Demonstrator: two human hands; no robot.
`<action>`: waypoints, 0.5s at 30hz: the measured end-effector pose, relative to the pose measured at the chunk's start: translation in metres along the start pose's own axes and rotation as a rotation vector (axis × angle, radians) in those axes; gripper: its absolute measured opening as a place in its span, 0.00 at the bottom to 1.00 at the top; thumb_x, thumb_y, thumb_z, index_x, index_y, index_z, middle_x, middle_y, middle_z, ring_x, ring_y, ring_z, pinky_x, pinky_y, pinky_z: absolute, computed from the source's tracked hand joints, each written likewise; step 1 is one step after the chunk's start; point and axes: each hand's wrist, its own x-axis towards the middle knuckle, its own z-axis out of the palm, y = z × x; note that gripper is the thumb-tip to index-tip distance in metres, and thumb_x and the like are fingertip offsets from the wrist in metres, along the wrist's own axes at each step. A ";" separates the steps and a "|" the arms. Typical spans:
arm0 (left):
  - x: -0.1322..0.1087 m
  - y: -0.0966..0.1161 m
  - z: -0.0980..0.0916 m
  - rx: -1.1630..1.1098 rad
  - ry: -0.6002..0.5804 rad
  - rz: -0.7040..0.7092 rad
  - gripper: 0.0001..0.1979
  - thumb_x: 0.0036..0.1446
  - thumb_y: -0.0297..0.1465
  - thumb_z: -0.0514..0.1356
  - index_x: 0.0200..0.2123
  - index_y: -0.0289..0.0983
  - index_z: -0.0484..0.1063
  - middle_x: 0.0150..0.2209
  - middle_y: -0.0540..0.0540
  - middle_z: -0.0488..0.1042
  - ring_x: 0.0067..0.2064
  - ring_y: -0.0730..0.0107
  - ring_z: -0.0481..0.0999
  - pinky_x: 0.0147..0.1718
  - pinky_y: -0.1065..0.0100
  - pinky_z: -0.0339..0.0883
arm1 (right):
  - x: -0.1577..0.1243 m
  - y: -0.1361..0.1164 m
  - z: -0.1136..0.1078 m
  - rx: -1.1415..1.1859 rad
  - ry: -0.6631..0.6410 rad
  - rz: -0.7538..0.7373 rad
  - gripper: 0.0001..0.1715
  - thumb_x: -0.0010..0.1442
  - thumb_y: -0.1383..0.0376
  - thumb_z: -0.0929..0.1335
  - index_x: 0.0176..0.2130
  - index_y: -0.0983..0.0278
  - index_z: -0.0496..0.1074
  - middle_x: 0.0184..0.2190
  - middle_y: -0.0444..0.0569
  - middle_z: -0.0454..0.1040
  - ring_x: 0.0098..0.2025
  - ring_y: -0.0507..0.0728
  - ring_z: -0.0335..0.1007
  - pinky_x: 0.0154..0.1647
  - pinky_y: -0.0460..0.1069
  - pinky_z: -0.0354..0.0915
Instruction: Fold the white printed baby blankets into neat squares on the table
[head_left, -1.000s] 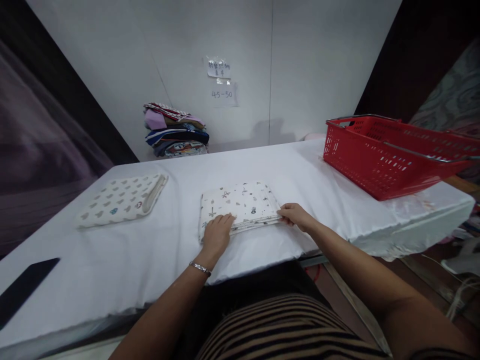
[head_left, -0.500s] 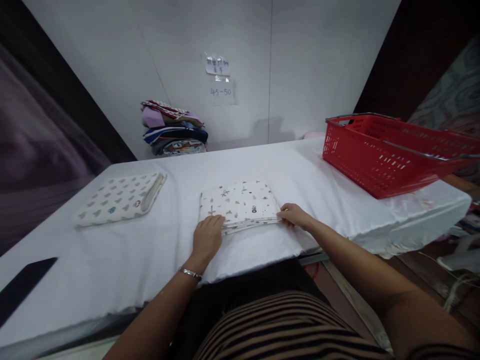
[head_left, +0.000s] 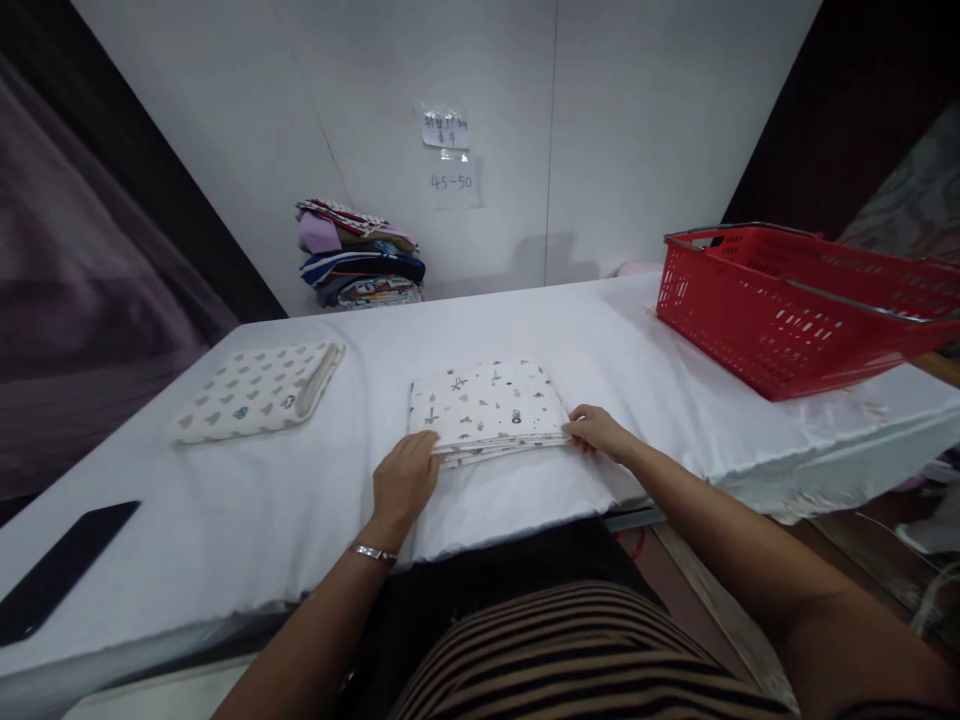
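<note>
In front of me a folded white cloth [head_left: 487, 405] with small printed figures lies flat on the white-covered table [head_left: 517, 320]. Its layered near edge faces me. My left hand [head_left: 406, 475] pinches the near left corner, the thumb hidden under or behind the fingers. At the near right corner, my right hand [head_left: 596, 432] grips the edge between thumb and fingers. Farther left rests another folded cloth [head_left: 259, 392], cream with a grey-beige repeating print, which neither hand touches.
A red plastic basket [head_left: 780, 320] with metal handles stands at the right end of the table. Against the wall is a stack of folded fabrics [head_left: 360, 255]. A dark flat phone-like slab [head_left: 67, 570] lies at the front left. Handwritten paper signs [head_left: 452, 183] hang on the wall.
My left hand has shifted slightly left and down along the cloth's corner. My right hand stays on its corner. The whole view has turned a little, so things appear farther right.
</note>
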 end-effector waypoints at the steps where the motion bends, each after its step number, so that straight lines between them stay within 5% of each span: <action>1: -0.001 -0.001 0.001 0.010 0.008 0.009 0.17 0.57 0.23 0.50 0.47 0.38 0.71 0.49 0.45 0.75 0.51 0.63 0.72 0.51 0.63 0.66 | 0.000 0.000 0.000 0.000 0.001 0.001 0.09 0.52 0.70 0.69 0.29 0.63 0.62 0.13 0.39 0.67 0.13 0.48 0.60 0.13 0.42 0.53; 8: -0.008 -0.003 -0.004 -0.006 -0.070 0.017 0.13 0.58 0.29 0.54 0.46 0.39 0.70 0.48 0.44 0.74 0.53 0.61 0.70 0.51 0.61 0.67 | 0.001 0.000 0.001 -0.010 -0.005 0.005 0.07 0.51 0.71 0.67 0.29 0.63 0.63 0.13 0.40 0.67 0.13 0.49 0.59 0.13 0.43 0.52; 15: -0.014 -0.017 0.000 0.055 -0.010 0.038 0.15 0.60 0.27 0.50 0.46 0.38 0.71 0.48 0.44 0.76 0.50 0.63 0.73 0.48 0.64 0.68 | 0.000 0.000 0.003 0.000 0.010 0.010 0.09 0.52 0.70 0.69 0.28 0.63 0.63 0.13 0.39 0.66 0.13 0.48 0.59 0.13 0.42 0.51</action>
